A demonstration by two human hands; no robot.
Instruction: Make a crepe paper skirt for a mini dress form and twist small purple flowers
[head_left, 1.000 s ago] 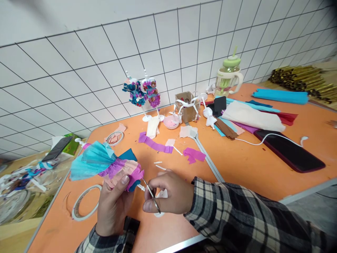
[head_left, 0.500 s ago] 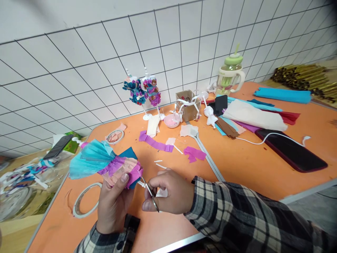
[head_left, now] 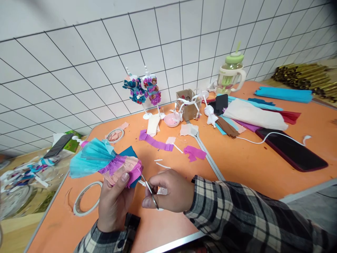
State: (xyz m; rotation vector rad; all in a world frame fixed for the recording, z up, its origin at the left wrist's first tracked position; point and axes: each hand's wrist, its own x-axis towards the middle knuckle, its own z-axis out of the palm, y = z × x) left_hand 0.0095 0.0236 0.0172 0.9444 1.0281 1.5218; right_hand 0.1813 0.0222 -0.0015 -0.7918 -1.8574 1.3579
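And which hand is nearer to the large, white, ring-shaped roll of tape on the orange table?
Left. The left hand is just beside the roll, overlapping its right edge in view; the right hand is farther away, rightward beyond the left one.
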